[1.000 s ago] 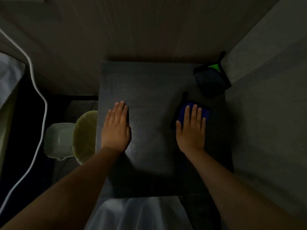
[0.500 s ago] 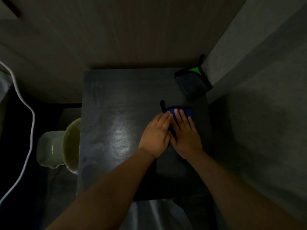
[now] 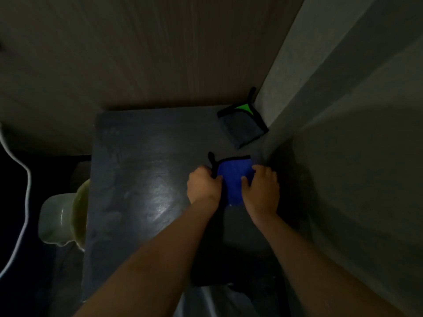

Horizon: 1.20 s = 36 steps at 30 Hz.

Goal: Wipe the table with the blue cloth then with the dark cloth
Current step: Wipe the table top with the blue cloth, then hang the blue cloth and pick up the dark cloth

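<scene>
a pale, translucent round plastic tub sits low at the left, just beside the left edge of the dark grey rectangular table; a yellowish-green bowl-like shape leans against it and is partly cut off by the table edge; what either holds is too dim to tell; a white cable curves down the far left side.

the bright blue cloth with black edging lies on the right part of the table, near the grey wall; the left hand is curled closed over its left edge, fingers tucked under beside the black hanging loop; the right hand is bent round the right edge, thumb on the blue surface, fingers folded over the side; both hands grip it; the cloth's near end is lost in the shadow between the wrists.

the dark grey folded cloth with a green corner and black trim rests at the far right corner of the table, touching the wall, apart from the blue one; the near part of the table is too dark to make out.
</scene>
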Each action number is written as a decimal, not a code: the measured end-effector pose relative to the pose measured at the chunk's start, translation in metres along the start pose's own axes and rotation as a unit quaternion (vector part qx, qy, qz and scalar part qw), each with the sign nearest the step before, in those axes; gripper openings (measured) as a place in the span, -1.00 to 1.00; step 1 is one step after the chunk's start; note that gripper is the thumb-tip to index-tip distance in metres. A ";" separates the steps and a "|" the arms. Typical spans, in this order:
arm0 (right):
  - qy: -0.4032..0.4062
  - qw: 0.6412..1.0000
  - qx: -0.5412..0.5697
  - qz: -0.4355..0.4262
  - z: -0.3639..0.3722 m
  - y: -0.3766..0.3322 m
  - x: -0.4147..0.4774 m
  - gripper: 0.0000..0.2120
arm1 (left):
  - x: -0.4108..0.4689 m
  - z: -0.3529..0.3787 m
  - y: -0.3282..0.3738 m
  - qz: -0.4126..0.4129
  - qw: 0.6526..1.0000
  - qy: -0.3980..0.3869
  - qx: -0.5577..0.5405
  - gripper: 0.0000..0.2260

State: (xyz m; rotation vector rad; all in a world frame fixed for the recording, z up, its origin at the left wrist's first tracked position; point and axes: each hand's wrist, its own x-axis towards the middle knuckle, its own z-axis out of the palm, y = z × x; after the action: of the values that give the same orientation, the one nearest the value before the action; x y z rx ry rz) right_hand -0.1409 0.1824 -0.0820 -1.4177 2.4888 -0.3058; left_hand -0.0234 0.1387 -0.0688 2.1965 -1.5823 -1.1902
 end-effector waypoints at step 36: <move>-0.143 0.987 0.056 0.038 -0.053 -0.011 0.018 -0.84 | -0.008 0.003 0.028 -0.199 0.966 -0.046 -0.160 -0.82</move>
State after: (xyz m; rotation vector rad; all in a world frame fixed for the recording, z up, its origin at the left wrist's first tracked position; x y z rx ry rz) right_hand -0.1581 0.1645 -0.0310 -1.2232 2.2496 -0.2080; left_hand -0.0463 0.1347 -0.0507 2.3227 -0.9070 -1.5471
